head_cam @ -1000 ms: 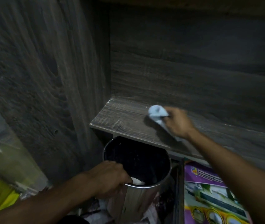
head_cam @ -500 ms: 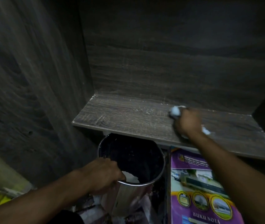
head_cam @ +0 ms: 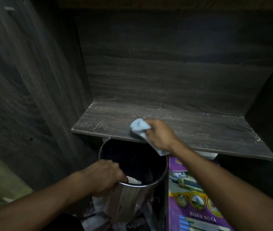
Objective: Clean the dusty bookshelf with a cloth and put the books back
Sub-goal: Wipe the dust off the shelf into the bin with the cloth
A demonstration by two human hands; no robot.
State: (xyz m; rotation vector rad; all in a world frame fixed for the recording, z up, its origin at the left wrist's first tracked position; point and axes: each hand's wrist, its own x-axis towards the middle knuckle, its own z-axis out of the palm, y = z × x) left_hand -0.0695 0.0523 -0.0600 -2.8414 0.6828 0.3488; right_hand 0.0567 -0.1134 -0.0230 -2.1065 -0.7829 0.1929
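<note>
Two hands busy. Right hand (head_cam: 161, 135), frame centre, grips a crumpled pale-blue cloth (head_cam: 139, 126); the bunched end sits on the shelf board (head_cam: 207, 129) near its front edge and a tail hangs under the wrist. The board is flat dark wood-grain laminate with whitish dust streaks and pale specks at the corners. Left hand (head_cam: 102, 176), lower centre, curls over the rim of a cylindrical shiny metal bin (head_cam: 129, 197), dark inside. Glossy purple book (head_cam: 195, 214) marked "BUKU NOTA" is lower right, just beside the bin, below the shelf.
</note>
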